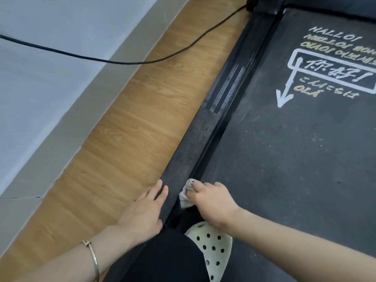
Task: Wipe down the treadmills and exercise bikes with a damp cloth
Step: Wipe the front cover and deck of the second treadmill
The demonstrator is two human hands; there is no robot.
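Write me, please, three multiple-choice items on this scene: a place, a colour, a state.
1. Where is the cloth? A in a bucket; B between side rail and belt; C on a handlebar.
2. What colour is the cable? A black; B white; C red.
3. What does the left hand do? A grips the cloth; B hangs free; C rests flat on the side rail.
1 B: the right hand holds it at that seam. 2 A: it is plainly black. 3 C: its fingers lie straight on the rail.

My one head camera looks steeply down and forward, close over the left hand and right hand at lower centre; the treadmill runs to the upper right.
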